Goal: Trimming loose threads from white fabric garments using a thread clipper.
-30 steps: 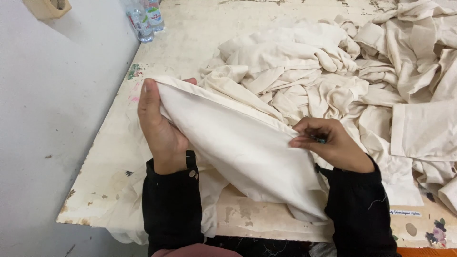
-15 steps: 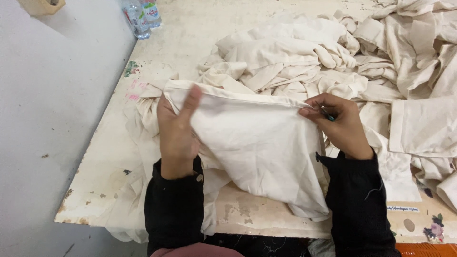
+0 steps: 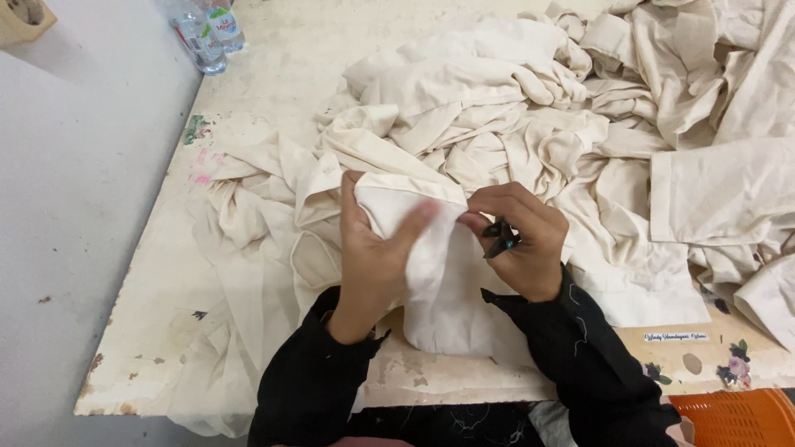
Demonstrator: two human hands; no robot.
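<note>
Step in hand looks like inspection and trimming of a cream cloth piece (image 3: 439, 281): it sits between both hands, lifted at the near edge of the surface (image 3: 273, 74), lower part draping over that edge. Left hand (image 3: 373, 261) is clenched on the cloth's upper fold, thumb behind, fingers across the front; fingertips are blurred, so exact pinch unclear. Right hand (image 3: 522, 244) grasps the fold's other end and also grips a small dark snipping tool (image 3: 499, 238); can't tell if its blades are open. Big pile of similar cream garments (image 3: 530, 108) lies just beyond and to the right. Plastic bottles (image 3: 207, 33) at far left corner, orange basket (image 3: 729, 414) at near right. Judgement: next move needs the edge pulled taut and the tool tip brought to the seam without nicking cloth.
</note>
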